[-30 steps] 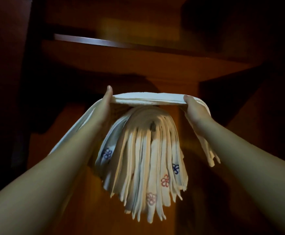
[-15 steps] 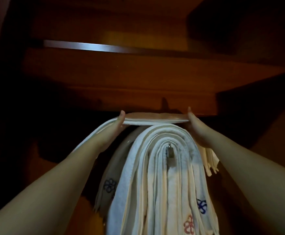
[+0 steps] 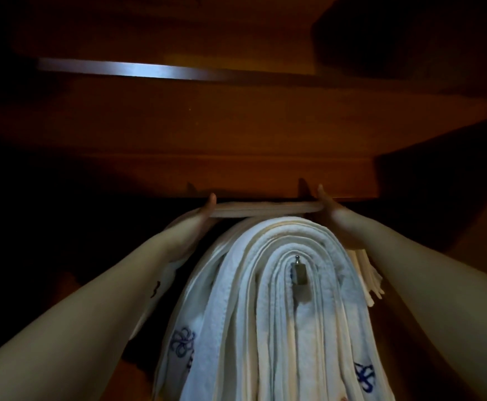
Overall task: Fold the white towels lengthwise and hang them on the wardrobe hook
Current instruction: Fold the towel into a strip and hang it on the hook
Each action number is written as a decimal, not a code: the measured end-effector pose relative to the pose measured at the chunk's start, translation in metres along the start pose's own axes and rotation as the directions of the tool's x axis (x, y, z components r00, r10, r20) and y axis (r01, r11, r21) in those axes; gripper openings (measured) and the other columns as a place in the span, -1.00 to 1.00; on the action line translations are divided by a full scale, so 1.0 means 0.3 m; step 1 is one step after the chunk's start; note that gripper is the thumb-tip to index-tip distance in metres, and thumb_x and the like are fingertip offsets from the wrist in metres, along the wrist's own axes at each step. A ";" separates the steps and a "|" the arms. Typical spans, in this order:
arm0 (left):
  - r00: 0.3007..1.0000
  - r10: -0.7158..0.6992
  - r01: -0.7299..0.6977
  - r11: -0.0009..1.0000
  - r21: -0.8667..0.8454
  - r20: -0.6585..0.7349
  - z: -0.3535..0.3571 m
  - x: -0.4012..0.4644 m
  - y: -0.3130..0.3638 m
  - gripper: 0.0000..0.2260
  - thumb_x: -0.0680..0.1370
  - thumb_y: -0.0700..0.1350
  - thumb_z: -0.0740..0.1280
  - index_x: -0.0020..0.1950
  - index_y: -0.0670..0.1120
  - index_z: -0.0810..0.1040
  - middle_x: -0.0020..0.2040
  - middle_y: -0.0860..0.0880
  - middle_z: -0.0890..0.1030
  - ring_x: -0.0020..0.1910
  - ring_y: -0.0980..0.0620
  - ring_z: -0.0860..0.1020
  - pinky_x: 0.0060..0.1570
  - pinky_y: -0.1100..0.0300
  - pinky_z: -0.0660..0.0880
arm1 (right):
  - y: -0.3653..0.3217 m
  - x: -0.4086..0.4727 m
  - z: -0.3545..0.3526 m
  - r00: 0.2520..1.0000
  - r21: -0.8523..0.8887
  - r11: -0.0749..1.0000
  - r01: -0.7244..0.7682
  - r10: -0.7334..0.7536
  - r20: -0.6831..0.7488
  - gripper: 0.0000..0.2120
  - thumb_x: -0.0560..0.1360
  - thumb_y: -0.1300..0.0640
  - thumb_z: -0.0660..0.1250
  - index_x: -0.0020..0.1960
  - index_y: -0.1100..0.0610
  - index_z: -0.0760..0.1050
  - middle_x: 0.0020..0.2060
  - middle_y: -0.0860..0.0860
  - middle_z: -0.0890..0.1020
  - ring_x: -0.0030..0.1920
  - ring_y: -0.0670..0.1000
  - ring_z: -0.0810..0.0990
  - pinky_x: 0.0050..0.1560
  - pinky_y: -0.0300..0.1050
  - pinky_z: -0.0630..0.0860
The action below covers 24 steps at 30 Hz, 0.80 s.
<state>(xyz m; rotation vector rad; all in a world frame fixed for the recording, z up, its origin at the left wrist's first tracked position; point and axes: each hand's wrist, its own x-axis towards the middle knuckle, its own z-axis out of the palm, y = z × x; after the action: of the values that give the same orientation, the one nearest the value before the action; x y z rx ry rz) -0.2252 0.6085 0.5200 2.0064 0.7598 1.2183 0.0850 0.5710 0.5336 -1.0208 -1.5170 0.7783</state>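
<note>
Holding the folded white towel (image 3: pixel 261 209) taut, left hand (image 3: pixel 198 219) and right hand (image 3: pixel 334 217) each grasping an end, lower it centred over the thick hanging towel stack (image 3: pixel 265 285) on the metal hook (image 3: pixel 299 272).

Metal wardrobe hook (image 3: pixel 299 273) carries thick stack of folded white towels (image 3: pixel 265 299), draped over it, ends hanging down.

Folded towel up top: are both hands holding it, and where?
Yes. The folded towel is stretched flat between the left hand and right hand, one at each side, above the hung towels. The fingers are hidden.
</note>
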 end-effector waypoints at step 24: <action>0.818 -0.033 -0.020 0.996 -0.085 -0.575 0.115 -0.272 -0.302 -0.26 0.54 0.47 -0.08 -0.04 0.01 0.74 -0.08 -0.02 0.74 -0.02 0.00 0.68 0.08 0.00 0.55 | 0.361 -0.218 -0.075 0.967 -0.092 0.963 -0.254 0.251 -0.038 -0.12 0.52 -0.52 -0.18 0.46 0.06 0.46 0.36 0.12 0.55 0.43 0.19 0.43 0.50 0.26 0.22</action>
<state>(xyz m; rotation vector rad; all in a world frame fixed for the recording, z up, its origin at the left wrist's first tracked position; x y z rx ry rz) -0.2388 0.5943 0.3946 1.5551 0.9712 1.8584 0.1301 0.5554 0.4145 -1.3099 -1.4290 0.8718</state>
